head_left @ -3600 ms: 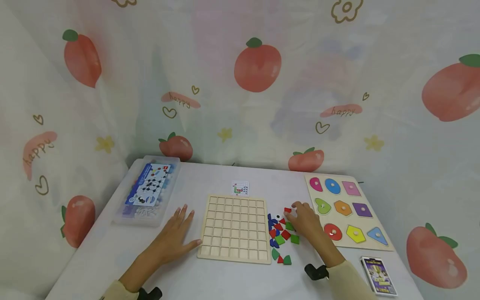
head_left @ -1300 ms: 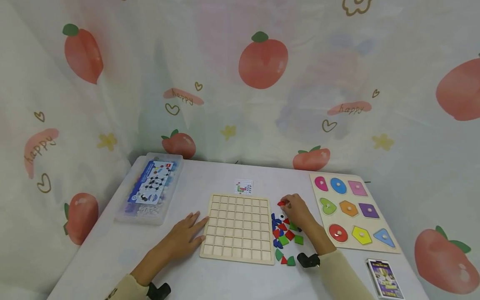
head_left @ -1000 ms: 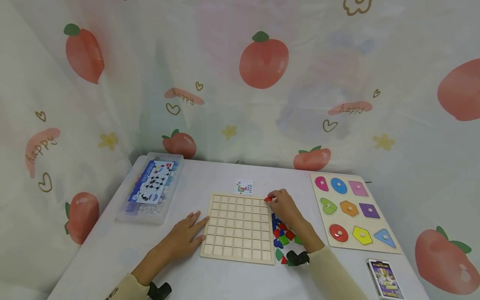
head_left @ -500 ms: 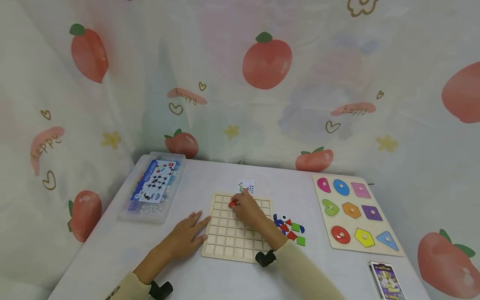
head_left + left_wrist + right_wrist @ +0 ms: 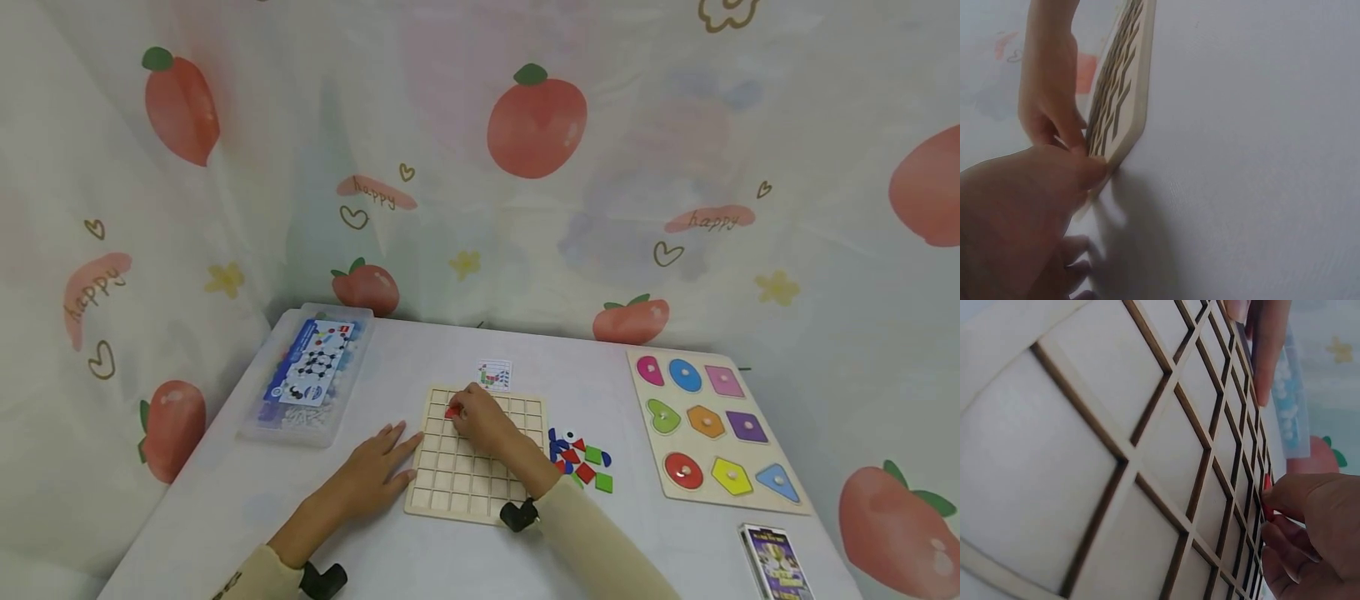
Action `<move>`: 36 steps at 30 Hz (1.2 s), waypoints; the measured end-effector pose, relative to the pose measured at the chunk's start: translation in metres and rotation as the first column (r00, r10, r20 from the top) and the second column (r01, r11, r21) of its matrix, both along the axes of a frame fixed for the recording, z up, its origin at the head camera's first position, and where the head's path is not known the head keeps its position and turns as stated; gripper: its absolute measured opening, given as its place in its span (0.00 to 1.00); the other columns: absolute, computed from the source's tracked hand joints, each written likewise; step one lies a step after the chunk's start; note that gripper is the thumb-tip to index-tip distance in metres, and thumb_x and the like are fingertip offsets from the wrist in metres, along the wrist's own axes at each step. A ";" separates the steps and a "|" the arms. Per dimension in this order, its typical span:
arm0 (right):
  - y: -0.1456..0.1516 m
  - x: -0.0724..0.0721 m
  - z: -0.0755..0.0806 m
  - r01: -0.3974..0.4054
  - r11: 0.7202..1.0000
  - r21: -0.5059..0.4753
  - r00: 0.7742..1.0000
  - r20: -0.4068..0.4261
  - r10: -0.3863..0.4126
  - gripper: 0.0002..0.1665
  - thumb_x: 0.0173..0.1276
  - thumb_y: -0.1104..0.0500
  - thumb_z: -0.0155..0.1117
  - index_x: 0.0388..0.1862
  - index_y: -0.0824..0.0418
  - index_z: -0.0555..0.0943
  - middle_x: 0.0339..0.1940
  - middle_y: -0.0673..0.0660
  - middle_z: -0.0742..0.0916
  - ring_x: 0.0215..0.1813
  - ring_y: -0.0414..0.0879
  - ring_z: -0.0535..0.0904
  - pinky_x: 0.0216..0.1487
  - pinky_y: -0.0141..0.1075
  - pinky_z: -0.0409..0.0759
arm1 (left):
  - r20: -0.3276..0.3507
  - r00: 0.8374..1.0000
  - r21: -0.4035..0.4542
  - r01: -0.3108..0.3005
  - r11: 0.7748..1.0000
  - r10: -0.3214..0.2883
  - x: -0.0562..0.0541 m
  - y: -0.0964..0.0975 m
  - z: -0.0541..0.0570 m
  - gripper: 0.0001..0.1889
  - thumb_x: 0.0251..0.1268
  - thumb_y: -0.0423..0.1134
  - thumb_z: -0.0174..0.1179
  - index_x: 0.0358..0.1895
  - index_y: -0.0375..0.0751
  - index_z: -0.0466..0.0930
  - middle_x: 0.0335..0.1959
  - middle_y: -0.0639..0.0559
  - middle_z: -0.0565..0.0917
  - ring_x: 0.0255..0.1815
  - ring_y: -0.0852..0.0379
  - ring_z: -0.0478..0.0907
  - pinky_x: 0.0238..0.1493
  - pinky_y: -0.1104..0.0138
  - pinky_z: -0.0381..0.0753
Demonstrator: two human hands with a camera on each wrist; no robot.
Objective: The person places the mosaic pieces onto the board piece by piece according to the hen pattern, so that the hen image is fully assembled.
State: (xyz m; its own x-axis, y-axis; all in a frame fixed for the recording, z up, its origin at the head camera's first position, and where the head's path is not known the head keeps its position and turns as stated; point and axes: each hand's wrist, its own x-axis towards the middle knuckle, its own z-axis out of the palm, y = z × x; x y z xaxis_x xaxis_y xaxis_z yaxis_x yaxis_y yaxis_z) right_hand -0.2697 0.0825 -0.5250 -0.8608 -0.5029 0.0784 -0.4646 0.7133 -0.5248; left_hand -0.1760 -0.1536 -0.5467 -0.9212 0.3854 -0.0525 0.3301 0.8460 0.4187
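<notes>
In the head view, a pale wooden grid board lies at the middle of the table. My right hand is over its far left part, pinching a small red tile between thumb and fingers. In the right wrist view, that red tile is right at the grid's cells, its shape mostly hidden by the fingertips. My left hand rests beside the board with fingers spread and fairly straight, fingertips at the left edge. The left wrist view shows its thumb against the board's rim.
Several red, green and blue tiles lie right of the board, partly behind the right forearm. A small pattern card lies beyond it. A clear plastic box stands left, a knobbed shape puzzle right, a purple card pack front right.
My right hand has taken the red tile from the loose pile and carried it left over the board's far left cells. My left hand has shifted right to the board's edge.
</notes>
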 end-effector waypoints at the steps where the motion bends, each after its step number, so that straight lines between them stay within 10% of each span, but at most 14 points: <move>1: 0.000 0.000 0.000 -0.007 1.000 0.003 1.000 -0.004 0.007 0.13 0.76 0.66 0.66 0.56 0.67 0.84 0.50 0.60 0.84 0.47 0.48 0.80 0.52 0.43 0.83 | -0.001 1.000 0.001 -0.001 1.000 0.001 0.000 0.000 0.000 0.33 0.81 0.53 0.57 0.83 0.53 0.64 0.85 0.40 0.60 0.85 0.35 0.55 0.80 0.39 0.60; 16: 0.010 0.004 0.000 -0.029 0.999 0.023 0.995 -0.091 0.031 0.08 0.76 0.65 0.68 0.51 0.64 0.86 0.50 0.60 0.83 0.52 0.54 0.80 0.55 0.48 0.83 | -0.003 1.000 -0.007 -0.002 1.000 0.002 -0.001 -0.001 -0.003 0.32 0.81 0.54 0.57 0.83 0.53 0.64 0.85 0.41 0.60 0.86 0.36 0.54 0.81 0.40 0.60; 23: 0.051 0.010 0.010 0.096 0.995 -0.009 0.995 0.000 -0.096 0.10 0.77 0.63 0.66 0.54 0.63 0.85 0.51 0.60 0.82 0.54 0.54 0.80 0.57 0.52 0.82 | -0.005 1.000 -0.019 -0.013 1.000 0.013 -0.002 0.000 -0.006 0.33 0.81 0.54 0.57 0.83 0.55 0.64 0.85 0.42 0.59 0.86 0.37 0.54 0.81 0.40 0.59; 36: 0.165 0.025 0.026 0.378 0.910 0.168 0.888 0.210 -0.408 0.18 0.73 0.55 0.72 0.53 0.65 0.80 0.50 0.64 0.82 0.48 0.54 0.79 0.52 0.49 0.87 | -0.004 1.000 -0.002 -0.008 1.000 0.008 -0.001 0.001 -0.006 0.32 0.80 0.53 0.57 0.83 0.53 0.64 0.85 0.40 0.60 0.85 0.35 0.54 0.81 0.39 0.60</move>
State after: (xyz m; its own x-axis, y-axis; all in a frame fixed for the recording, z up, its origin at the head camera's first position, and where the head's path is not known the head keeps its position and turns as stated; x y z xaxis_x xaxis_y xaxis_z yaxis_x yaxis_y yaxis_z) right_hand -0.2447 0.2474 -0.4993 -0.9753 -0.1121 -0.1901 -0.0064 0.8754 -0.4833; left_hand -0.1773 -0.1529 -0.5530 -0.9247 0.3775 -0.0494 0.3247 0.8497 0.4155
